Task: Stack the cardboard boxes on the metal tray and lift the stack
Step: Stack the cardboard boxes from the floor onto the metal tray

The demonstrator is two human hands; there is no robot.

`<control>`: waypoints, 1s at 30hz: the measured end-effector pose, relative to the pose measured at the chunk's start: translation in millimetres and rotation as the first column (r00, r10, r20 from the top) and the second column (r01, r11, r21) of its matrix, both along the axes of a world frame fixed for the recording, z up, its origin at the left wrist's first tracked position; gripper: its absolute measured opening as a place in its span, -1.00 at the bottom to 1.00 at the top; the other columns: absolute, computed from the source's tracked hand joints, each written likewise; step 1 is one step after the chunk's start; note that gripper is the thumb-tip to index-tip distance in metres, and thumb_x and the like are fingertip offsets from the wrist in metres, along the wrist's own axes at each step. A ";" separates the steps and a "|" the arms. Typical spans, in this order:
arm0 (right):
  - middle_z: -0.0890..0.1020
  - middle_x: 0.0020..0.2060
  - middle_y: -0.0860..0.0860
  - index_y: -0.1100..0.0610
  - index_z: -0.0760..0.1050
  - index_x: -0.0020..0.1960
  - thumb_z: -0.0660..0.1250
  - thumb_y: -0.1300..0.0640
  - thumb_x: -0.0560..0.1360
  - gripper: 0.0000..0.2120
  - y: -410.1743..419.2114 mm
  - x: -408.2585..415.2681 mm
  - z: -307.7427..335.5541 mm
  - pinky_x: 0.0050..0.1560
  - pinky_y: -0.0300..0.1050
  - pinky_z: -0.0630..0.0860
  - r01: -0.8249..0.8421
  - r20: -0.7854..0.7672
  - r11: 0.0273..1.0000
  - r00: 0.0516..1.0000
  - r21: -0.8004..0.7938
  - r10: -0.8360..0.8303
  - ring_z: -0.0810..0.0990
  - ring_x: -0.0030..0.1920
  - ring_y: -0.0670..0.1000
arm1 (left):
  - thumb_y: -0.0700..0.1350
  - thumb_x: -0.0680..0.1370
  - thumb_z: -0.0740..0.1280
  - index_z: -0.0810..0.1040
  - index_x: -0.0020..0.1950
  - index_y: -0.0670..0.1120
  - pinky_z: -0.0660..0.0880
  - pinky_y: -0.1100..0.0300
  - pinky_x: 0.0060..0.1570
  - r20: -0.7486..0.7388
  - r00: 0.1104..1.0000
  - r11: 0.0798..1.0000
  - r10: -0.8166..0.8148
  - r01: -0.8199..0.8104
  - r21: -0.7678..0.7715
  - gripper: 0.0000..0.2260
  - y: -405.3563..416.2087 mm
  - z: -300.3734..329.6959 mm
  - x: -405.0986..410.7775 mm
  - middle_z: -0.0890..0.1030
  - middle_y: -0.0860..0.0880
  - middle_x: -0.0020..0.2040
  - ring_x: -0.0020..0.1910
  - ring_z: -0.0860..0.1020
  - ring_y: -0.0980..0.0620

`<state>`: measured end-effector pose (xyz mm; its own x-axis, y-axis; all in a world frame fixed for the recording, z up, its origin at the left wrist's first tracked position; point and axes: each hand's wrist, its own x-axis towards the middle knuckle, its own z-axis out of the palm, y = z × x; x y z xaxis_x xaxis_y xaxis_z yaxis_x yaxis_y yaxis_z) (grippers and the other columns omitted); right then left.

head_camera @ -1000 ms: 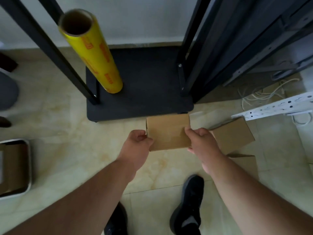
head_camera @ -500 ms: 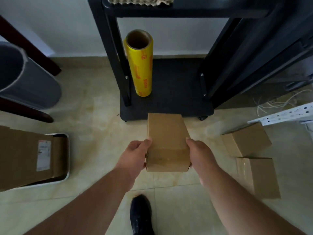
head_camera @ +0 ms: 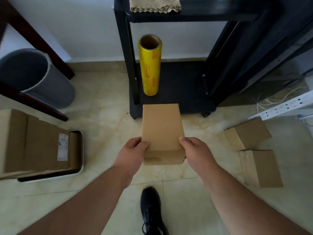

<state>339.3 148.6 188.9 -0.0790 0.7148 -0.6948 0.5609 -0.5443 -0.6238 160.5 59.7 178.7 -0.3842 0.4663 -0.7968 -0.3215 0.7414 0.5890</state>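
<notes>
Above tiled floor [head_camera: 105, 102], both hands hold box [head_camera: 161, 129] lengthwise, pointing away.

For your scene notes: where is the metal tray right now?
In the head view, the metal tray sits on the floor at the left, under a large cardboard box, in front of the grey bin.

I raised the small cardboard box [head_camera: 161, 131] off the floor between my left hand [head_camera: 133, 154] and right hand [head_camera: 196, 153], turning it lengthwise away from me.

Soft, dim daylight, faint shadows, sharp centre, with wide-angle bending at the edges.
</notes>
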 end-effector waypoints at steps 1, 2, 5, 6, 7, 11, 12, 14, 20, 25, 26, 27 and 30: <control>0.71 -0.01 -0.04 -0.02 0.63 0.04 0.28 -0.16 0.62 -0.75 -7.5 -0.9 8.5 0.16 0.05 0.60 -0.012 -0.005 1.000 1.000 0.004 0.012 0.67 0.04 0.03 | 0.19 0.38 0.35 0.64 0.10 0.20 0.53 -0.10 0.31 -0.012 1.000 1.000 0.003 -0.003 0.011 -0.69 -8.1 6.8 -2.1 0.71 0.10 0.10 0.17 0.63 -0.01; 0.71 -0.02 -0.04 -0.02 0.64 0.04 0.28 -0.17 0.62 -0.73 -15.4 -2.3 18.1 0.16 0.06 0.60 -0.024 -0.008 1.000 1.000 0.004 0.024 0.67 0.03 0.03 | 0.19 0.39 0.36 0.65 0.08 0.22 0.54 -0.09 0.31 -0.021 1.000 1.000 0.006 -0.006 0.020 -0.71 -16.7 14.4 -4.2 0.72 0.11 0.09 0.16 0.64 0.00; 0.73 -0.03 -0.05 -0.02 0.65 0.03 0.27 -0.22 0.59 -0.68 -38.0 -10.4 47.8 0.18 0.13 0.62 -0.061 -0.008 0.998 0.998 0.023 0.061 0.69 0.02 0.03 | 0.16 0.44 0.36 0.64 0.03 0.22 0.53 -0.08 0.31 -0.052 0.999 0.998 0.016 -0.013 0.054 -0.80 -43.8 44.0 -11.5 0.71 0.11 0.07 0.16 0.64 0.01; 0.73 -0.04 -0.06 -0.03 0.65 0.02 0.27 -0.23 0.59 -0.68 -45.7 -13.2 57.6 0.18 0.14 0.62 -0.068 -0.007 0.997 0.998 0.037 0.068 0.69 0.02 0.02 | 0.15 0.46 0.36 0.63 0.03 0.22 0.52 -0.09 0.33 -0.065 0.998 0.998 0.018 -0.013 0.066 -0.83 -52.6 52.9 -13.8 0.70 0.10 0.09 0.17 0.63 0.00; 0.72 -0.04 -0.07 -0.04 0.65 0.03 0.27 -0.24 0.59 -0.68 -53.1 -16.0 66.8 0.19 0.13 0.62 -0.074 -0.010 0.996 0.997 0.049 0.075 0.69 0.02 0.01 | 0.13 0.50 0.36 0.62 0.03 0.21 0.51 -0.09 0.34 -0.076 0.997 0.996 0.021 -0.015 0.084 -0.87 -60.2 62.0 -16.1 0.68 0.09 0.11 0.17 0.62 0.00; 0.72 -0.05 -0.07 -0.04 0.64 0.00 0.28 -0.23 0.58 -0.69 -79.8 -29.7 86.9 0.18 0.16 0.63 -0.093 -0.026 0.993 0.995 0.077 0.095 0.69 0.01 0.01 | 0.04 0.64 0.32 0.57 -0.02 0.21 0.50 -0.11 0.34 -0.100 0.994 0.995 0.031 -0.021 0.095 -0.93 -91.4 83.5 -27.2 0.65 0.07 0.10 0.16 0.60 -0.02; 0.73 -0.06 -0.05 -0.02 0.64 -0.02 0.29 -0.22 0.58 -0.70 -87.0 -33.8 89.1 0.18 0.17 0.63 -0.088 -0.036 0.993 0.995 0.079 0.091 0.70 0.01 0.03 | 0.05 0.64 0.32 0.57 -0.02 0.22 0.51 -0.10 0.34 -0.111 0.993 0.995 0.034 -0.023 0.100 -0.92 -99.5 87.4 -31.0 0.66 0.08 0.09 0.15 0.60 -0.02; 0.73 -0.05 -0.02 -0.01 0.64 -0.04 0.30 -0.21 0.58 -0.71 -100.8 -42.4 90.5 0.19 0.19 0.63 -0.083 -0.050 0.993 0.995 0.078 0.087 0.70 0.01 0.05 | 0.08 0.61 0.33 0.60 0.01 0.23 0.52 -0.09 0.32 -0.140 0.989 0.994 0.041 -0.026 0.107 -0.94 -115.1 91.6 -38.8 0.69 0.09 0.09 0.14 0.63 -0.01; 0.71 -0.04 0.03 0.03 0.62 -0.05 0.29 -0.20 0.60 -0.69 -144.6 -79.3 93.0 0.18 0.23 0.63 -0.063 -0.083 0.993 0.994 0.100 0.072 0.70 0.02 0.09 | 0.15 0.58 0.31 0.61 0.06 0.24 0.56 -0.06 0.25 -0.184 0.981 0.993 0.057 -0.037 0.113 -0.88 -159.5 95.8 -71.6 0.69 0.12 0.05 0.09 0.64 0.01; 0.69 -0.05 0.02 -0.01 0.60 -0.04 0.28 -0.22 0.61 -0.70 -175.5 -125.4 109.7 0.19 0.21 0.63 -0.041 -0.110 0.990 0.992 0.136 0.057 0.67 0.01 0.06 | 0.11 0.64 0.28 0.61 0.21 0.20 0.54 0.00 0.22 -0.202 0.971 0.979 0.129 -0.093 0.180 -0.81 -192.6 108.5 -110.2 0.68 0.13 0.07 0.11 0.61 0.03; 0.69 -0.06 0.02 0.00 0.60 -0.04 0.28 -0.22 0.60 -0.70 -181.2 -135.8 113.4 0.19 0.21 0.63 -0.044 -0.117 0.989 0.991 0.144 0.061 0.67 0.00 0.06 | 0.11 0.64 0.28 0.61 0.18 0.22 0.53 0.00 0.23 -0.206 0.968 0.975 0.144 -0.104 0.194 -0.83 -199.3 112.4 -118.5 0.67 0.14 0.08 0.12 0.61 0.04; 0.70 -0.06 0.03 0.00 0.60 -0.05 0.29 -0.22 0.60 -0.69 -186.9 -146.2 117.0 0.18 0.22 0.63 -0.045 -0.123 0.987 0.990 0.154 0.064 0.67 0.01 0.08 | 0.11 0.63 0.28 0.60 0.12 0.24 0.53 0.00 0.24 -0.205 0.965 0.972 0.161 -0.118 0.203 -0.86 -206.2 116.2 -127.2 0.67 0.15 0.07 0.12 0.61 0.04; 0.70 -0.07 0.03 0.02 0.61 -0.06 0.30 -0.23 0.58 -0.68 -203.6 -177.8 128.2 0.18 0.23 0.62 -0.061 -0.121 0.982 0.989 0.176 0.083 0.68 0.00 0.08 | 0.15 0.57 0.31 0.62 -0.03 0.30 0.54 -0.05 0.27 -0.195 0.956 0.958 0.220 -0.173 0.229 -0.91 -226.7 128.3 -153.1 0.69 0.17 0.05 0.13 0.63 0.01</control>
